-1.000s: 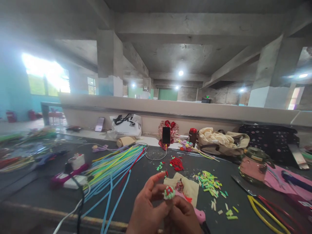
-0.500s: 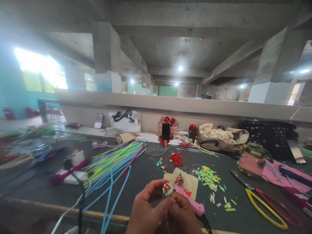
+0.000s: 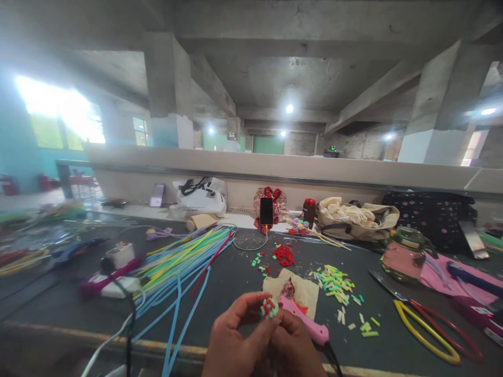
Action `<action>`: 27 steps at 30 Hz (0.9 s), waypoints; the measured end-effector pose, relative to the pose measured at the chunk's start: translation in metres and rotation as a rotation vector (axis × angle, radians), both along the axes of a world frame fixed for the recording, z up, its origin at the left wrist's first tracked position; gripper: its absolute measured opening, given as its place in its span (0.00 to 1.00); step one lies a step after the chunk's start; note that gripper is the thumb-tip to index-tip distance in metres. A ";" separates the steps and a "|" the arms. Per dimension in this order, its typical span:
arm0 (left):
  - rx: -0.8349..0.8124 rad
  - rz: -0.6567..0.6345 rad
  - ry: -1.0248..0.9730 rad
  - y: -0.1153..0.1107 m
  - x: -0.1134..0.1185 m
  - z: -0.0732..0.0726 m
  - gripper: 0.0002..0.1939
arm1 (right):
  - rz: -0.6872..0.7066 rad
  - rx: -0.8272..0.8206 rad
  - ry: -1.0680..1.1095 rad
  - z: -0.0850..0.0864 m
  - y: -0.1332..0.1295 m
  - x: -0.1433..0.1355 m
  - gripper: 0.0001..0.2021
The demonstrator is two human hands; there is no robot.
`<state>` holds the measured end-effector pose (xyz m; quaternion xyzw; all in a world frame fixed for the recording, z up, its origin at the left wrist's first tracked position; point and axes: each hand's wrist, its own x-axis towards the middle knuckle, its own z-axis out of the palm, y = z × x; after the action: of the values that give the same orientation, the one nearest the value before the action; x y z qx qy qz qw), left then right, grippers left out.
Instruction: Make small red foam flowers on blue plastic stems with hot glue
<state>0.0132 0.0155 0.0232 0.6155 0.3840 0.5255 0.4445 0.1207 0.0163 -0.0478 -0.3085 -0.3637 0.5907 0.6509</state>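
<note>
Between my two hands, near the front edge of the dark table, is a small flower-like piece [image 3: 269, 307] with a red middle and pale green bits around it. My left hand [image 3: 240, 335] has its thumb and fingers closed around the piece. My right hand [image 3: 294, 340] pinches just below it, touching the left thumb; its fingertips are partly hidden. Just behind the right hand a pink glue gun [image 3: 308, 323] lies with its messy nozzle on a beige cloth [image 3: 312, 294], beside some red bits.
Yellow-green pieces [image 3: 336, 283] and red pieces [image 3: 283, 255] are scattered behind. Colourful stems [image 3: 184, 267] and a power strip [image 3: 100, 277] lie left. Scissors [image 3: 426, 332] and a jar [image 3: 403, 256] are right. A phone [image 3: 266, 211] stands at the back.
The view has shifted slightly. Both hands keep almost the same pose, and the small piece is turned a little between the fingers.
</note>
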 end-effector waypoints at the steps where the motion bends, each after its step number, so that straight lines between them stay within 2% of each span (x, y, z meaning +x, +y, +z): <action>1: -0.003 -0.004 -0.006 0.000 0.000 0.001 0.10 | 0.001 -0.004 -0.002 0.001 0.000 0.000 0.14; 8: -0.023 -0.030 -0.056 -0.003 0.000 0.004 0.10 | 0.014 0.014 -0.010 0.005 -0.001 0.000 0.14; 14: -0.055 -0.019 -0.032 0.000 0.002 0.000 0.16 | 0.081 0.017 0.022 0.005 -0.002 0.000 0.16; 19: -0.074 -0.034 -0.032 0.003 0.004 -0.001 0.11 | 0.035 0.020 0.041 0.001 0.000 -0.003 0.16; 22: -0.112 -0.032 -0.101 0.006 0.005 -0.005 0.19 | 0.049 -0.003 0.062 0.001 0.003 0.000 0.15; 24: -0.191 -0.122 -0.149 0.008 0.006 -0.010 0.26 | 0.042 -0.031 0.088 0.001 0.004 0.005 0.15; 27: -0.331 -0.342 -0.176 0.010 0.008 -0.017 0.23 | 0.068 -0.032 0.122 0.003 0.003 0.013 0.16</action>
<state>0.0215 0.0259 0.0061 0.5422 0.3150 0.4242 0.6533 0.1338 0.0188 -0.0445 -0.2695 -0.3242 0.6361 0.6463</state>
